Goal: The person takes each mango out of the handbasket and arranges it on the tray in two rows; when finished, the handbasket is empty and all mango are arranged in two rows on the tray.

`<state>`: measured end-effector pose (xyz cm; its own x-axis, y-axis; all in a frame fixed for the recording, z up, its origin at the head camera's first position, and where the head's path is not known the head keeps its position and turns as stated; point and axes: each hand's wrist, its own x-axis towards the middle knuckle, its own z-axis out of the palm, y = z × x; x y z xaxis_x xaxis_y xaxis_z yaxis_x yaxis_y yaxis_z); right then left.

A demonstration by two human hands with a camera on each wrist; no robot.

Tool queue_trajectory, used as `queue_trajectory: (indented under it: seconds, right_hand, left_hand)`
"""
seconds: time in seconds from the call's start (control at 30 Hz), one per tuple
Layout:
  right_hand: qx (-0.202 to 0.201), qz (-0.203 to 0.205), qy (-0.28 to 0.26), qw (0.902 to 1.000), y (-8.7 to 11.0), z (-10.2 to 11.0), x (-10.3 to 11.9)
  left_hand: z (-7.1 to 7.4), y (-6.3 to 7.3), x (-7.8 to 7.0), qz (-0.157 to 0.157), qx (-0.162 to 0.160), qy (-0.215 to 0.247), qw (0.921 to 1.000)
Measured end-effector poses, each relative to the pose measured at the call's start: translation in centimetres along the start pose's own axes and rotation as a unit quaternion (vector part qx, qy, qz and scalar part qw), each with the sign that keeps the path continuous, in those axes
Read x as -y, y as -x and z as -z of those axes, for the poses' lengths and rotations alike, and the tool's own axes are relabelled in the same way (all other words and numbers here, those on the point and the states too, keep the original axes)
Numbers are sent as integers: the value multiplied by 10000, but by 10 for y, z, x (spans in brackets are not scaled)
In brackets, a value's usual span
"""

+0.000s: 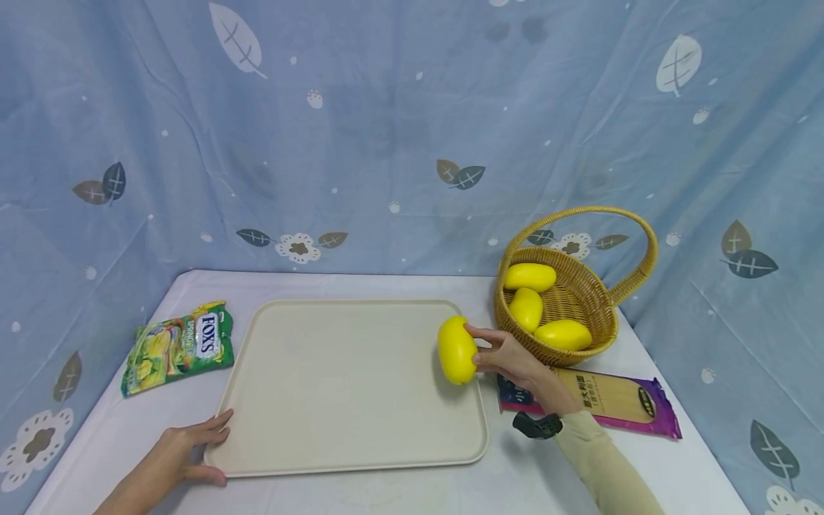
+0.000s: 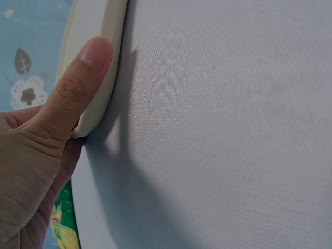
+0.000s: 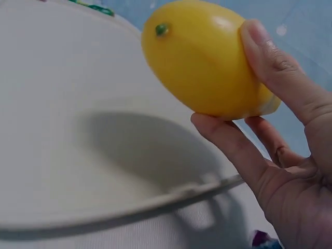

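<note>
My right hand pinches a yellow mango between thumb and fingers, above the right side of a cream tray. In the right wrist view the mango shows a small green stem spot, and its shadow falls on the tray beneath. At the tray's near left corner, my left hand grips the edge. The left wrist view shows the thumb along the tray's outer side, with the other fingers partly hidden behind. More yellow mangoes lie in a wicker basket at the back right.
A green Fox's candy bag lies left of the tray. To the right, a purple pasta packet sits partly under the right forearm. The basket's tall handle arches upward. White cloth covers the table; a blue patterned curtain hangs behind.
</note>
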<state>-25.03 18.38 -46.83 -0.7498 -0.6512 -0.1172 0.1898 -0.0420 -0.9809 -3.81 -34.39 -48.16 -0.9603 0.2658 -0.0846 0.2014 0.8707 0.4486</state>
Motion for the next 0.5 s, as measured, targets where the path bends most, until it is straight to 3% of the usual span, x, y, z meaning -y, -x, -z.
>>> queue_trajectory:
  seconds: [0.23,0.5]
  right_hand:
    - [-23,-96,76,9999,-15,-5,-1]
    - [73,-95,-24,9999,-34,-16,0]
  left_hand:
    - [0,1,-3,25,-30,-37,10000]
    - [-1,1,1,-272,-187,-188,9993]
